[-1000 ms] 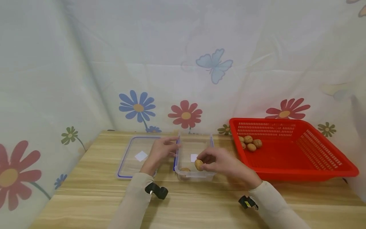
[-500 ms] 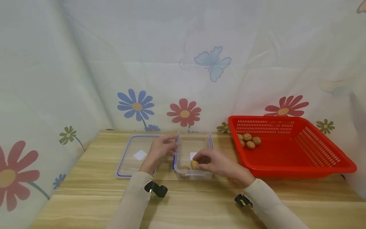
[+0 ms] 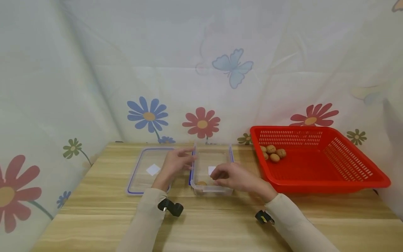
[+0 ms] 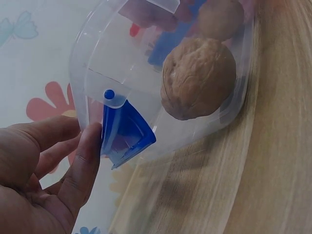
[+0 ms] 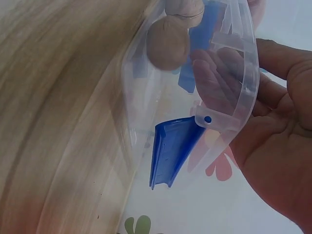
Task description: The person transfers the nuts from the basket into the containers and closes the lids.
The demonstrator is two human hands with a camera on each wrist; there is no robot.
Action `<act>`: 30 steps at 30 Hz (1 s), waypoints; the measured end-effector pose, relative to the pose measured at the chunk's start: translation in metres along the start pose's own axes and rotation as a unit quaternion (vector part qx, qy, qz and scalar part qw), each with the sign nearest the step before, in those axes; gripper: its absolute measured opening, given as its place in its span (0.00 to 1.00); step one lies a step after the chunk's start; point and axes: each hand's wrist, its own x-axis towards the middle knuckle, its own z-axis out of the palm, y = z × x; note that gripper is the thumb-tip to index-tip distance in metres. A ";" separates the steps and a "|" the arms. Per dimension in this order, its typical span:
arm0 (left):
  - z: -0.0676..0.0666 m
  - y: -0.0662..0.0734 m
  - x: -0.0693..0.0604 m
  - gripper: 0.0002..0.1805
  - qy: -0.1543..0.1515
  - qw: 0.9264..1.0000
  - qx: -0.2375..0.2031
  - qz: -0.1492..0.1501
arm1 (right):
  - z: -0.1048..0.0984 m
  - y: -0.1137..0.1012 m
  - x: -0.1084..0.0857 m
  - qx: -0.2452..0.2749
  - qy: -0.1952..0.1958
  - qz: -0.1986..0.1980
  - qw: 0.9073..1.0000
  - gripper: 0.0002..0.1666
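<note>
A clear plastic box point(image 3: 217, 190) with blue clips stands on the table between my hands. Touching the outside of its left wall beside a blue clip point(image 4: 126, 131) are the fingertips and thumb of my left hand point(image 3: 175, 163). My right hand point(image 3: 240, 177) reaches over the right wall, its fingers point(image 5: 209, 78) inside the box and apart from the nuts. Two walnuts lie at the near end of the box floor; one walnut point(image 4: 200, 78) shows large in the left wrist view, and another walnut point(image 5: 168, 44) is clear in the right wrist view.
A clear lid point(image 3: 151, 159) with a blue seal and a white label lies left of the box. To the right stands a red basket point(image 3: 315, 187) with several walnuts point(image 3: 275, 157) at its left end. A flower-patterned sheet point(image 3: 176, 80) hangs behind the table.
My right hand has lowered a walnut into the box and let it go; the walnut now lies beside the other one. My left hand stays at the box's left wall.
</note>
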 end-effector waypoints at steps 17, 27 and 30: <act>0.000 -0.001 0.000 0.23 0.001 1.000 -0.006 0.013 | -0.028 -0.024 -0.019 0.007 0.066 -0.033 0.997 0.13; 0.000 0.001 -0.001 0.22 -0.001 1.000 -0.012 0.016 | -0.079 -0.048 -0.047 -0.031 0.140 -0.034 0.989 0.17; 0.001 0.001 -0.001 0.22 -0.001 1.000 -0.011 0.014 | -0.094 -0.052 -0.054 -0.050 0.155 -0.022 0.986 0.17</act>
